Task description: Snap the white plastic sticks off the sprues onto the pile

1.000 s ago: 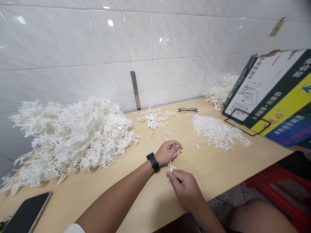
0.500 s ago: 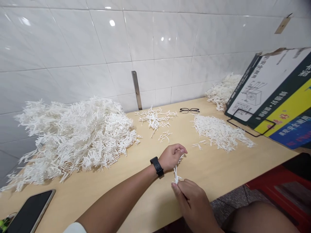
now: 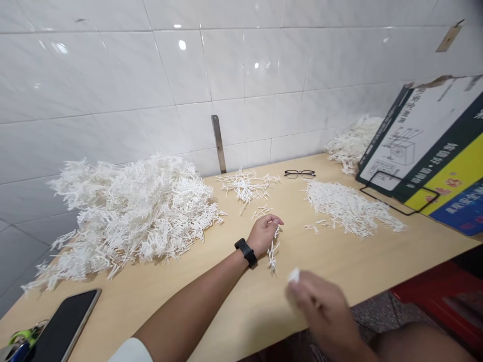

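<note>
My left hand (image 3: 263, 235), with a black watch (image 3: 246, 252) on its wrist, is closed on the top end of a white branched plastic sprig (image 3: 272, 255), which hangs down toward the table. My right hand (image 3: 320, 301), blurred by motion, is closed in a pinch, and a small white piece (image 3: 293, 275) sticks out at its fingertips. The two hands are apart, the right one nearer to me. Beyond my left hand lie a few loose white twigs (image 3: 261, 211) and a small heap of branched stems (image 3: 247, 185).
A large mound of white branched pieces (image 3: 143, 211) covers the left. At right lies a low pile of short white pieces (image 3: 345, 206). Glasses (image 3: 300, 174), a printed carton (image 3: 426, 151), a black wire frame (image 3: 400, 193), another white heap (image 3: 352, 143) and a phone (image 3: 66, 322) are around.
My right hand has pulled away from the sprig toward the lower right with a small white piece. My left hand keeps its end of the sprig. The view has shifted slightly.
</note>
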Available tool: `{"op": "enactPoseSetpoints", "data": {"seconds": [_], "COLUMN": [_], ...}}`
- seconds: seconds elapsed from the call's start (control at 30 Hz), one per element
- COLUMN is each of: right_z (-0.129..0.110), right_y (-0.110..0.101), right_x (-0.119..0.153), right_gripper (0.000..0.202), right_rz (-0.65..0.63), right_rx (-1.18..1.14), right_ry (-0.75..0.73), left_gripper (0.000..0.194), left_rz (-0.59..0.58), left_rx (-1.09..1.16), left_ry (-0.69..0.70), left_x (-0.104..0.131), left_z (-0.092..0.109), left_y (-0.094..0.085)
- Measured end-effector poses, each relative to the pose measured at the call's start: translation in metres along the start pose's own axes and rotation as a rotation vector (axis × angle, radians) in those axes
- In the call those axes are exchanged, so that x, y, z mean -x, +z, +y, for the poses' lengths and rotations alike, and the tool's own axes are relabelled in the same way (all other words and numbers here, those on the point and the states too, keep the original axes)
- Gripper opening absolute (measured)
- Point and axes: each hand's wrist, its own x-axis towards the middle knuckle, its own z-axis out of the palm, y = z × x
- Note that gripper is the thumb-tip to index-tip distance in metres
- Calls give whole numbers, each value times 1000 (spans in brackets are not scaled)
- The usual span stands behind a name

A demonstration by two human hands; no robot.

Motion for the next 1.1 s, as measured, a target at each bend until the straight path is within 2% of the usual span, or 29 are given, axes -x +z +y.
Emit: {"op": "enactPoseSetpoints", "data": {"seconds": [0.03,0.07,0.1,0.17,0.27,0.37,0.5,0.57,0.77,0.9,1.1], "right_z": [15,31,46,69,81,67,34,22,11,11,5], "right_y": [-12,-23,-33,-47,-45,-22,13,27,46,49,44], "right_x": [-11,-22,-30,-38,-31,-14,-8,-12,-18,-7,19], "right_gripper": [46,46,44,34,36,36,30,25,37,38,34], "right_rz": [118,170,172,94,150,146,-103,-168,-116,-65,-4], "right_rx": [82,177,276,430,428,209,-12,-33,-94,-54,66], "right_ry": [79,179,276,430,493,420,303,270,213,185,76], "left_gripper": [20,20,20,20,20,19,20,21,19,20,22], "left_rz": [-3,-4,0,13,27,17,-2,2,41,62,-6], "left_rx": [-11,-24,-34,-32,-19,-19,10,22,44,16,-20], "left_ry": [2,4,3,-6,-16,0,6,-11,-27,10,13], "left_x": [0,-1,-2,-2,-2,-2,0,1,1,-1,0], "left_z": [0,-1,-1,-1,-1,-1,0,1,5,1,-4], "left_y": [0,1,1,1,2,3,4,5,4,3,4]}}
